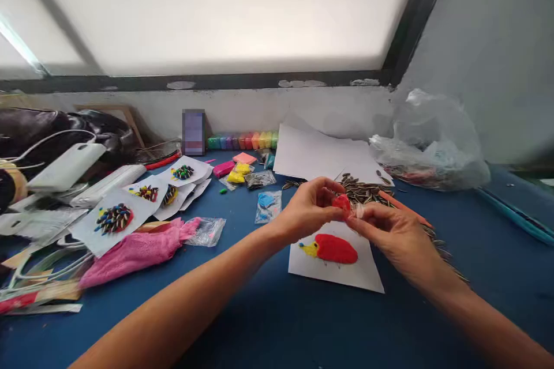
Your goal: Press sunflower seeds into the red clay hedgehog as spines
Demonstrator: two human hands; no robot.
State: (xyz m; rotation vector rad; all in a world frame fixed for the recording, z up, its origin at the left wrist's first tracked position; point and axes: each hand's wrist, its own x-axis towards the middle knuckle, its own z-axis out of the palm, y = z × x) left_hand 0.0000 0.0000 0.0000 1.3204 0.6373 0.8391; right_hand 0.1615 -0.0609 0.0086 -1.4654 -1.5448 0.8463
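Note:
My left hand [309, 207] pinches a lump of red modelling clay [342, 203] between thumb and fingers. My right hand [396, 236] grips clear plastic wrapping [358, 211] at the clay's right side. Both hands are held together above a white sheet of paper [355, 279]. On that sheet lies a flat hedgehog shape [336, 248] in red clay, with a yellow head, a blue nose and thin drawn legs. Just behind my hands, striped sunflower seeds [361, 190] are spread in a pile, partly hidden by my fingers.
Seed-covered clay pictures [115, 220] on paper lie left, beside a pink cloth [142, 251]. Clay packets [240, 172] and a coloured clay row [242, 141] sit behind. A phone [193, 132] leans on the wall. A plastic bag [433, 150] stands at right.

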